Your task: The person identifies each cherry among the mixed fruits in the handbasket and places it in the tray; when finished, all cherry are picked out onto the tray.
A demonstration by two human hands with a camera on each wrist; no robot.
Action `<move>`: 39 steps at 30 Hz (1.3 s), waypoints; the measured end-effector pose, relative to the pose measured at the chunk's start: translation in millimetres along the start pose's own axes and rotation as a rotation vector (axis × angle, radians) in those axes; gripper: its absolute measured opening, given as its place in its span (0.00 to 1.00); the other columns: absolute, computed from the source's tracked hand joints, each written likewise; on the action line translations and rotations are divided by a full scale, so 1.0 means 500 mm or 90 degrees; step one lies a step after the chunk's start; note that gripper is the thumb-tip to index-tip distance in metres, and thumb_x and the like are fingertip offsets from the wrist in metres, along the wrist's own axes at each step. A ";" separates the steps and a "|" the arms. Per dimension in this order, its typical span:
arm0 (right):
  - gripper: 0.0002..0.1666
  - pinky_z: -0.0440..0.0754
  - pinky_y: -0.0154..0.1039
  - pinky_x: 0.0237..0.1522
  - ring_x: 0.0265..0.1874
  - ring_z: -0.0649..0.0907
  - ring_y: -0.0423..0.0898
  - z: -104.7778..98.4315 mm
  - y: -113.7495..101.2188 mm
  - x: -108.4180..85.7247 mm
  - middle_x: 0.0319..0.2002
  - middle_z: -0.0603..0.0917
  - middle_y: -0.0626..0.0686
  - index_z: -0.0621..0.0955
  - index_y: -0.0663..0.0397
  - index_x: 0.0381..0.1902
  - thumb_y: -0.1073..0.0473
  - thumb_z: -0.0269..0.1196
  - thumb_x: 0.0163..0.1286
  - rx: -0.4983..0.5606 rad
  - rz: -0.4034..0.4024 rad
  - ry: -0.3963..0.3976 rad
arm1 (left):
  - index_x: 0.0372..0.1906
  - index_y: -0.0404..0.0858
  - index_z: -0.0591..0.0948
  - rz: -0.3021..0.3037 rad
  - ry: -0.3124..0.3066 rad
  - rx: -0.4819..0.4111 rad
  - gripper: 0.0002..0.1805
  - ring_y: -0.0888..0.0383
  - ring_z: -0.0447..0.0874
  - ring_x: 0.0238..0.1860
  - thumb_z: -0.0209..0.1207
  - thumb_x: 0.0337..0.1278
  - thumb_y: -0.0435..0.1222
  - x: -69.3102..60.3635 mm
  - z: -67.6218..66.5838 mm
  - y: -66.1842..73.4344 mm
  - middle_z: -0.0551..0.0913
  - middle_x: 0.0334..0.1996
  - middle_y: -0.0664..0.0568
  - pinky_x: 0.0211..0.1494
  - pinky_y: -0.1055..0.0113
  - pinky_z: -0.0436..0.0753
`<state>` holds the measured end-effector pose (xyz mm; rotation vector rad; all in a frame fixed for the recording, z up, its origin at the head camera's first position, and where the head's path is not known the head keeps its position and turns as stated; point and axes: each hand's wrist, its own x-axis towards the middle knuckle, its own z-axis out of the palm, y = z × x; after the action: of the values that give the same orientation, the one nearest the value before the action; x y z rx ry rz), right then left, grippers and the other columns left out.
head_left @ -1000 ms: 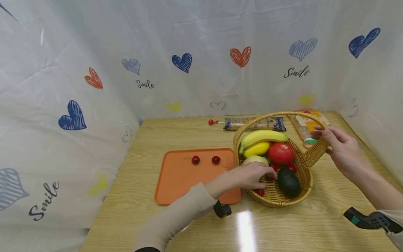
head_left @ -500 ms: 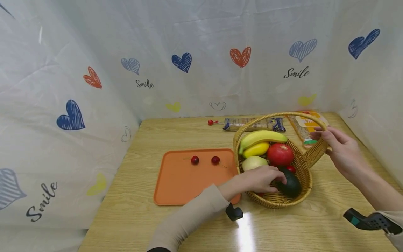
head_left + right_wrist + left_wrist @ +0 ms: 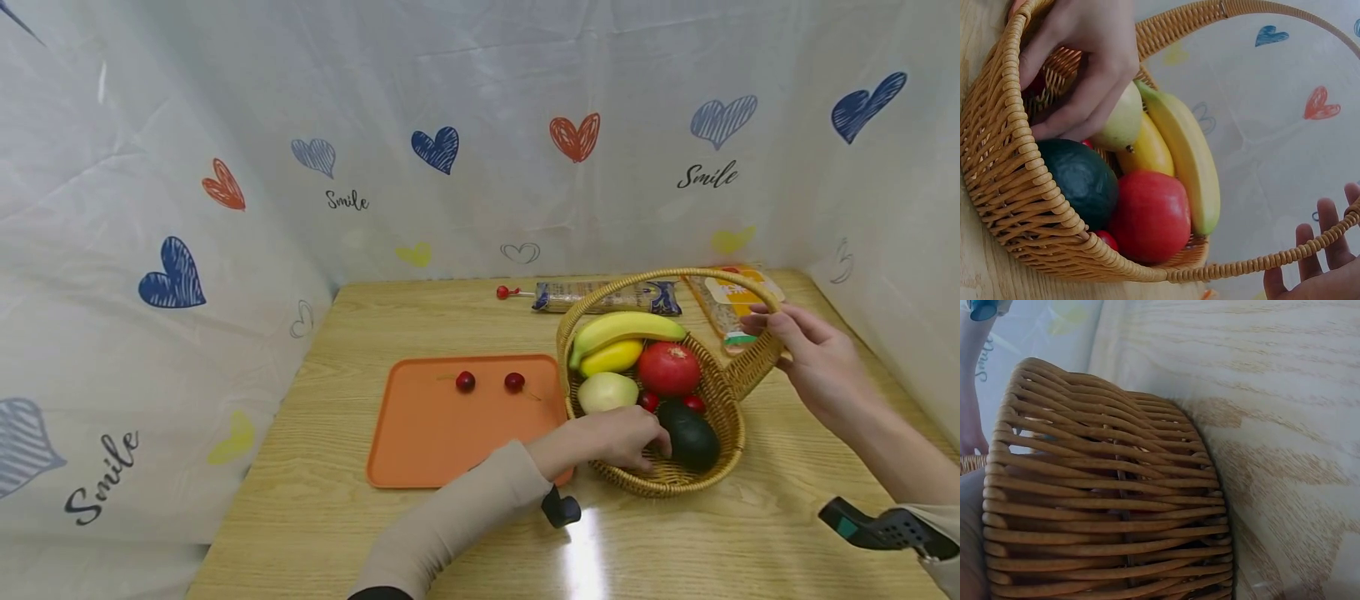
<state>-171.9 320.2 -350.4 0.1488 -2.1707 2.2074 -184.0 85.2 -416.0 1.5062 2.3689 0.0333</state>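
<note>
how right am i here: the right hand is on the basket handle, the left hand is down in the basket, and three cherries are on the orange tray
Only the cherry count is wrong: the head view shows two cherries on the orange tray, not three. The right hand is on the handle and the left hand is down in the basket.

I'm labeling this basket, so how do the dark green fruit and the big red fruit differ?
The dark green fruit is oval, while the big red fruit is rounder. The green one lies right by the left hand; the red one sits farther back. Both rest in the wicker basket.
</note>
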 end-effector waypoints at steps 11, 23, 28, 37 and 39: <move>0.14 0.72 0.26 0.40 0.46 0.79 0.33 0.000 0.002 -0.001 0.42 0.84 0.45 0.78 0.55 0.51 0.57 0.52 0.73 0.080 -0.024 -0.026 | 0.47 0.53 0.84 -0.059 -0.057 -0.012 0.14 0.72 0.74 0.46 0.67 0.53 0.41 0.004 0.001 0.007 0.80 0.43 0.67 0.47 0.84 0.68; 0.18 0.71 0.25 0.41 0.47 0.78 0.32 0.006 -0.002 0.000 0.43 0.84 0.42 0.77 0.55 0.54 0.52 0.54 0.72 0.025 -0.015 -0.002 | 0.47 0.55 0.83 -0.128 -0.080 0.034 0.15 0.71 0.74 0.42 0.67 0.52 0.41 -0.002 -0.008 0.022 0.79 0.40 0.68 0.44 0.81 0.70; 0.15 0.72 0.25 0.40 0.46 0.79 0.33 0.003 -0.001 0.000 0.43 0.84 0.44 0.78 0.53 0.53 0.56 0.52 0.73 0.063 -0.027 -0.019 | 0.46 0.55 0.83 -0.149 -0.093 0.024 0.13 0.71 0.74 0.41 0.65 0.54 0.39 -0.005 -0.013 0.027 0.79 0.39 0.67 0.42 0.81 0.71; 0.14 0.73 0.25 0.40 0.45 0.80 0.33 0.002 0.002 0.000 0.42 0.84 0.45 0.78 0.53 0.52 0.59 0.51 0.74 0.096 -0.033 -0.031 | 0.32 0.51 0.83 -0.129 -0.104 0.016 0.03 0.69 0.72 0.32 0.65 0.54 0.38 -0.011 -0.018 0.027 0.75 0.28 0.66 0.34 0.80 0.69; 0.14 0.73 0.25 0.40 0.45 0.80 0.33 0.001 0.003 0.000 0.42 0.84 0.45 0.78 0.53 0.52 0.58 0.51 0.74 0.091 -0.032 -0.030 | 0.31 0.50 0.83 -0.117 -0.096 0.007 0.02 0.69 0.72 0.31 0.65 0.54 0.40 -0.012 -0.019 0.026 0.76 0.27 0.66 0.34 0.81 0.69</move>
<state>-172.1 319.9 -351.9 0.2605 -2.0056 2.3538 -172.9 87.1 -402.6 1.2437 2.3775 -0.1329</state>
